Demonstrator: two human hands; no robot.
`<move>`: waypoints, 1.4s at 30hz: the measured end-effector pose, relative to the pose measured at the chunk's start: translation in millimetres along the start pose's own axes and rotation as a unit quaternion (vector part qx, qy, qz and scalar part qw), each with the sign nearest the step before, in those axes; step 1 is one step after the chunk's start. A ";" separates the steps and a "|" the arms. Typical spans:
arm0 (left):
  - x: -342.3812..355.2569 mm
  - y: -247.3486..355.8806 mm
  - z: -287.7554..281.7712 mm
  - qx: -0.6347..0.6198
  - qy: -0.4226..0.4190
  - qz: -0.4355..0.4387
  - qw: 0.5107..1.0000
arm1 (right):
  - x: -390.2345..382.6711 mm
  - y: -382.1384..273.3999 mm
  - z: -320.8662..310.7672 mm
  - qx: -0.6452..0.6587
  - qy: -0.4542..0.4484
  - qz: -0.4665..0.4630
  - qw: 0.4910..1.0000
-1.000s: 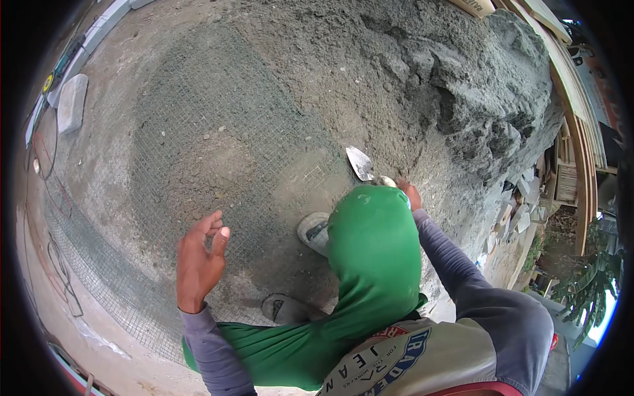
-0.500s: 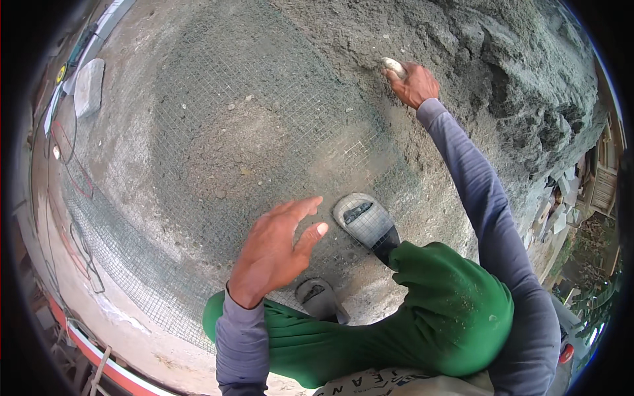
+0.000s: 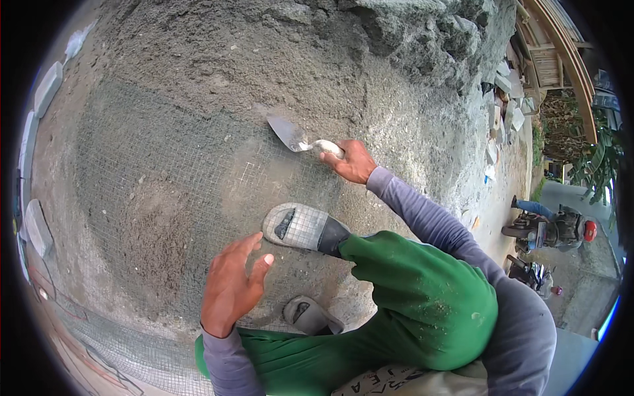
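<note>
My right hand (image 3: 353, 160) grips the pale handle of a pointed trowel (image 3: 285, 132), its metal blade at the lower edge of a large grey sand pile (image 3: 218, 53), beside wire mesh (image 3: 112, 171) spread on the ground. My left hand (image 3: 231, 284) is open and holds nothing, fingers slightly bent, above the mesh near my knee. A small mound of loose sand (image 3: 158, 237) lies on the mesh to its upper left. My sandalled foot (image 3: 304, 226) stands between the hands.
Pale blocks (image 3: 41, 228) and cables (image 3: 59, 307) line the left side. At the right are broken pieces (image 3: 502, 119), a wooden structure (image 3: 574, 72), plants (image 3: 594, 165) and parked motorbikes (image 3: 541, 231), one with a person's blue-clad leg (image 3: 535, 208) beside it.
The view has turned. The trowel blade, hidden half a second ago when my right hand reached into the pile, now shows again at the pile's edge. My left hand stays open near my knee.
</note>
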State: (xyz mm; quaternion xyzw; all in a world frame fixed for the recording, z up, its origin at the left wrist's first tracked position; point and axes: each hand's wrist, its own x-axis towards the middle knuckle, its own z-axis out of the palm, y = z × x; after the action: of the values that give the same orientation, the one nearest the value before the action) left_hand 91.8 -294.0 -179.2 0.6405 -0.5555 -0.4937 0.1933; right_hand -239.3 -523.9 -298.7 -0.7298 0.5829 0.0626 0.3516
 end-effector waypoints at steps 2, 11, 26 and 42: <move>-2.5 -3.5 4.0 0.013 -0.016 -0.010 1.000 | -30.4 68.0 5.2 -0.057 0.041 0.012 0.997; 21.0 20.0 15.9 0.018 -0.049 0.007 0.999 | 13.7 68.5 -25.4 -0.120 0.185 0.103 0.970; 38.0 6.7 36.4 0.037 -0.097 0.001 0.995 | -36.1 -11.8 17.1 0.023 0.197 -0.062 0.978; 43.1 20.3 25.0 0.030 -0.071 0.026 0.997 | -18.9 102.3 -59.5 -0.102 0.236 0.181 0.949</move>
State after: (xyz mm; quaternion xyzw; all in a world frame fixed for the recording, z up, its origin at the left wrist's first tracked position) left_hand 55.6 -331.7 -192.1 0.5947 -0.5986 -0.5162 0.1469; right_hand -355.7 -551.0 -290.0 -0.6378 0.7622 0.0101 0.1107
